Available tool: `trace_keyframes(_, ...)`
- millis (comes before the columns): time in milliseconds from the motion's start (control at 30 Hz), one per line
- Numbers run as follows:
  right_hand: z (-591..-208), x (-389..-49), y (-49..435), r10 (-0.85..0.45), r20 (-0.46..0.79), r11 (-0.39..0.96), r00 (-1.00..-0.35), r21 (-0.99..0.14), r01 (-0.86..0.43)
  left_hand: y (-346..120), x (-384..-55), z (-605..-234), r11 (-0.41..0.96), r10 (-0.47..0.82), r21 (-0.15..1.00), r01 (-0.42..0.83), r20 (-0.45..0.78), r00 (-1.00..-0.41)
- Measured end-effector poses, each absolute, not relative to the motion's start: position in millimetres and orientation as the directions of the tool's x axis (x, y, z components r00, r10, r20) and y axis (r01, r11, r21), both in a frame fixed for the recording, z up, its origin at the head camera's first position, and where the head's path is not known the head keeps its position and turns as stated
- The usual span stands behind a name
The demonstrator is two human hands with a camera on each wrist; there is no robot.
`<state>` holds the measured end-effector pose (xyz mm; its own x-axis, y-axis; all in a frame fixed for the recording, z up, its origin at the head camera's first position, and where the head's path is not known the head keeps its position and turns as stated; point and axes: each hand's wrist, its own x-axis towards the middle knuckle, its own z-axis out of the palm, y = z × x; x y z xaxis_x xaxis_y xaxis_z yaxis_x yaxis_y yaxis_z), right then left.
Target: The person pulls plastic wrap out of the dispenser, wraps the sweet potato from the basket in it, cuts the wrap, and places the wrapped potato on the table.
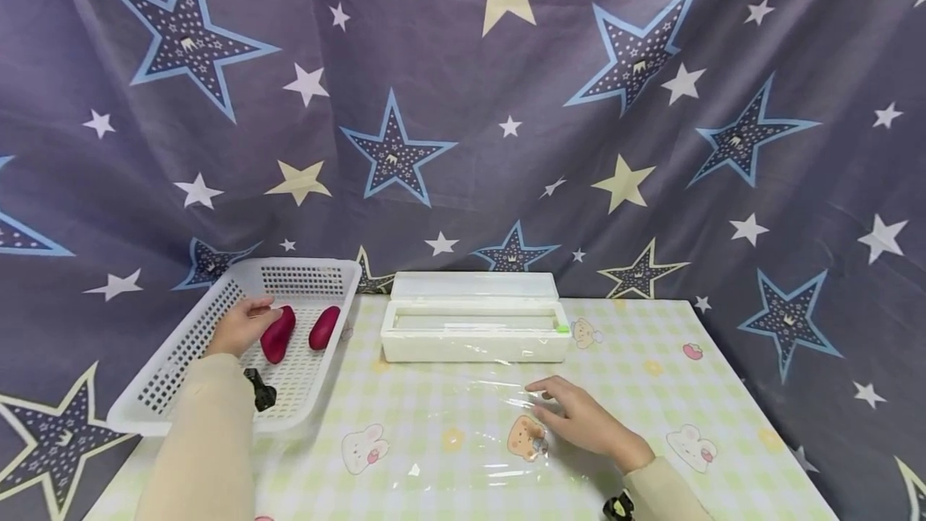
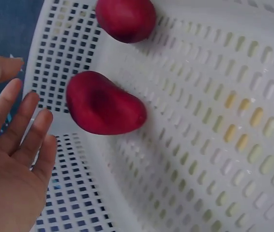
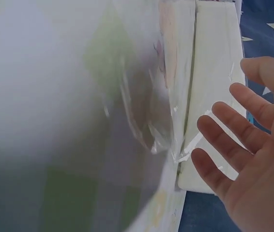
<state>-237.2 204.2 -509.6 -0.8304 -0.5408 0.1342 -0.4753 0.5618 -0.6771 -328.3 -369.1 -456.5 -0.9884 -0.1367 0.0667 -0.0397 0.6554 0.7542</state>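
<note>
My left hand (image 1: 240, 330) reaches over a white slotted plastic basket (image 1: 295, 418), its fingers beside a curved, smooth, dark red sweet potato (image 1: 278, 336). In the left wrist view that sweet potato (image 2: 105, 104) lies on the basket floor, apart from the loosely spread fingers. Another sweet potato (image 1: 324, 328) lies to its right. My right hand (image 1: 584, 422) hovers with relaxed fingers over clear cling film (image 1: 463, 416), which is drawn across the table from a white dispenser box (image 1: 473, 348). Nothing is in the right palm in the right wrist view.
The dispenser's lid (image 1: 473, 286) stands raised at the back, with a small green tab (image 1: 563, 329) at its right end. A checked, cartoon-printed cloth (image 1: 723, 392) covers the table. Behind hangs a star-patterned curtain (image 1: 463, 63). Black wrist straps show on both arms.
</note>
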Motion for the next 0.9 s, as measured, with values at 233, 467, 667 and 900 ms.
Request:
trace_keyframes(233,-513,-235,190,-0.585,0.075,0.523,-0.808,-0.726,-0.446,-368,-325,-466,0.661,-0.170,0.747,-0.069,0.059,-0.984)
trace_keyframes(467,-514,-231,175,-0.615,0.091,0.490,-0.783,-0.735,-0.469,-363,-321,-474,0.662,-0.214,0.740,-0.119,0.034,-0.976)
trace_keyframes(667,-518,-231,171,-0.631,0.107,0.471,-0.769,-0.734,-0.489,-363,-320,-482,0.675,-0.311,0.711,-0.197,0.033,-0.950)
trace_keyframes(900,-518,-231,169,-0.631,0.100,0.472,-0.769,-0.738,-0.482,-362,-322,-484,0.684,-0.403,0.652,-0.328,-0.037,-0.914)
